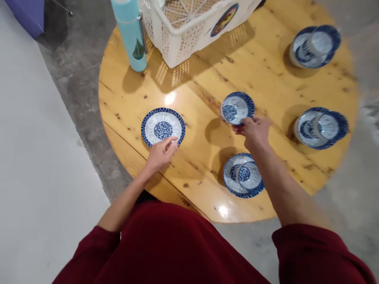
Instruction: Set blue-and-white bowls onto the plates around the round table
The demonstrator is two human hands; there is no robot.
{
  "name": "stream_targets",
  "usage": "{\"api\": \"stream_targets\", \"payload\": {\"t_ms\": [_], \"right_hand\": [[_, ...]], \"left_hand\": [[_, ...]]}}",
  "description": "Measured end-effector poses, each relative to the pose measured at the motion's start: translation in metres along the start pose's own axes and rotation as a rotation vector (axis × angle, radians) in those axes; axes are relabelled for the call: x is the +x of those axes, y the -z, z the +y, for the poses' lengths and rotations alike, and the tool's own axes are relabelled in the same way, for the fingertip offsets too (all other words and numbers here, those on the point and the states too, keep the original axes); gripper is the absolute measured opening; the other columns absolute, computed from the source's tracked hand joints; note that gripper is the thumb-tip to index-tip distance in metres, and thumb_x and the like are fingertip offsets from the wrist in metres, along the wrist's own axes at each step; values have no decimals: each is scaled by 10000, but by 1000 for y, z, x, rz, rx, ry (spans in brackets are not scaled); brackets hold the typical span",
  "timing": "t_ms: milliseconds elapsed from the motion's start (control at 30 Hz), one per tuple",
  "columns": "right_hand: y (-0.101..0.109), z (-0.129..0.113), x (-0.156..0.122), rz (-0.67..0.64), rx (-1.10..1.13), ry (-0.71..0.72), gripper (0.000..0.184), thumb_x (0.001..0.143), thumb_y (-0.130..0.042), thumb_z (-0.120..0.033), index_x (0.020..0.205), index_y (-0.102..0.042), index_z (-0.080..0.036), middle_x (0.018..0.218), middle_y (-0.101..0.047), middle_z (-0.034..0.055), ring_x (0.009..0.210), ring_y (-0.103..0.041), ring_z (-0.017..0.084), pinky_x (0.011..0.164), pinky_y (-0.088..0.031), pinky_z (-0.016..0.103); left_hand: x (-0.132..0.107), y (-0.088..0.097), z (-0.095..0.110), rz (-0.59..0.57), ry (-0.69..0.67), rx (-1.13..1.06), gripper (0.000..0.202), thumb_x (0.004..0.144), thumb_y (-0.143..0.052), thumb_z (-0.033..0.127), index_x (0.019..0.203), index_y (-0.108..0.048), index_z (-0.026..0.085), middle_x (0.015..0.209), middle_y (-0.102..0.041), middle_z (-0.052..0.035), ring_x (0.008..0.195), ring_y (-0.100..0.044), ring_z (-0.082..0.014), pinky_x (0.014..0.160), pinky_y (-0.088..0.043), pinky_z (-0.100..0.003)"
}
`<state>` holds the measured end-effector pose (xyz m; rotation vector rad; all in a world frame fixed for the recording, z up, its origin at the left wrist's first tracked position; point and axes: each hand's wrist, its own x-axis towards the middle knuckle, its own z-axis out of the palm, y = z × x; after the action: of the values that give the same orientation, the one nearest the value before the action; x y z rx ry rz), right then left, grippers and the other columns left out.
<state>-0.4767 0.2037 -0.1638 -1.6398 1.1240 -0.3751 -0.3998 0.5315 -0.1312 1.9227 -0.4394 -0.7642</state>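
My left hand (162, 154) is closed at the near rim of a round blue-and-white plate (162, 129), with finger and thumb pinched there. The plate lies face up on the left part of the table, its near edge partly covered by my fingers. My right hand (254, 132) grips the near rim of a small blue-and-white bowl (237, 107), which is held over the middle of the table with its inside facing me. Below my right forearm, a bowl (248, 176) sits within a larger blue-rimmed dish (233, 187), partly hidden by the arm.
Two more dish-and-bowl sets stand at the right, one far (315, 45) and one nearer (321, 128). A white plastic basket (180, 43) and a light-blue bottle (130, 35) stand at the back of the round wooden table (195, 173). Something purple (28, 15) is at the upper left.
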Motion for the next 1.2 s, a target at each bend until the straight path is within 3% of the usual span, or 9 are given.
{"api": "stream_targets", "payload": {"t_ms": [133,200,333,433,533,833,1000,1200], "right_hand": [[-48,-31,-66,-154,25,62,61,779,-584,-138,725,-603,-160,529,-575,-19,447,-587,111,424,-461,169],[-77,-39,-91,-260,15,86,62,783,-584,-156,722,-591,-166,541,-575,-21,455,-596,113,434,-473,172],[-123,-36,-122,-358,-39,71,63,797,-546,-159,745,-579,-175,547,-585,-19,475,-596,115,445,-470,172],[-143,-26,-136,-347,-88,32,64,817,-527,-162,768,-558,-188,570,-601,-8,500,-612,133,469,-491,199],[-152,-18,-145,-324,-141,10,78,853,-522,-183,781,-526,-211,583,-599,-7,521,-624,142,490,-510,212],[-160,-16,-155,-245,-192,-50,87,851,-510,-182,777,-540,-216,586,-612,-12,506,-600,146,515,-543,252],[-161,-15,-156,-213,-166,-77,74,837,-536,-184,769,-543,-213,565,-604,-35,464,-557,125,495,-529,239],[-161,-9,-157,-214,-131,-106,84,817,-597,-206,752,-543,-208,521,-546,-67,449,-515,109,490,-512,223]], "left_hand": [[41,37,3,30,-61,31,417,1015,-501,408,1253,-674,113,864,-742,-50,758,-703,-158,811,-528,-290],[56,52,1,-12,-112,35,430,1045,-467,422,1240,-661,92,844,-716,-48,787,-709,-165,857,-522,-322],[69,74,-9,-37,-186,146,311,1036,-498,367,1067,-694,127,880,-704,-53,990,-702,-218,982,-481,-377],[76,86,-21,-39,-196,260,210,978,-542,270,952,-703,138,905,-703,-69,1122,-652,-277,1071,-423,-440],[86,90,-32,-69,-205,286,165,921,-574,215,903,-710,124,924,-690,-82,1191,-612,-324,1122,-372,-495],[119,76,-53,-71,-255,198,129,829,-655,129,926,-738,113,1025,-723,-92,1280,-571,-366,1146,-353,-501],[116,78,-47,-132,-252,306,219,848,-654,163,1023,-754,77,1114,-737,-132,1306,-562,-371,1147,-354,-486],[105,85,-37,-169,-212,441,425,810,-647,233,1214,-761,166,1205,-742,-137,1278,-577,-361,1089,-398,-427]]}}
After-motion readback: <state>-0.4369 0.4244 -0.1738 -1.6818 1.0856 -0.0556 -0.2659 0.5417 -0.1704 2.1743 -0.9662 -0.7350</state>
